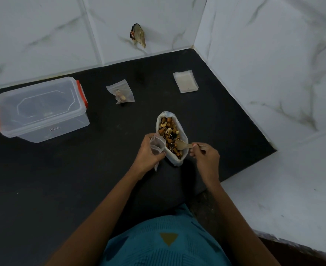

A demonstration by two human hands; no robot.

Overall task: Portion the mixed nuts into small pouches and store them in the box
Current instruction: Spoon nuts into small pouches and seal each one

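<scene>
An open white bag of mixed nuts [168, 129] stands on the black counter [62, 179] in front of me. My left hand [148, 152] grips a small clear pouch [157, 145] just left of the bag. My right hand [205, 153] pinches the handle of a wooden spoon [183, 144], whose bowl lies over the nuts at the bag's near end. A filled pouch [121, 94] lies farther back. The clear box [41, 110] with red clips stands at the left, its lid on.
A stack of flat unused pouches [186, 81] lies at the back right. White marble-tile walls [263, 64] close the counter at the back and right. A torn scrap [138, 36] sticks to the back wall. The counter's right edge drops beside my right hand.
</scene>
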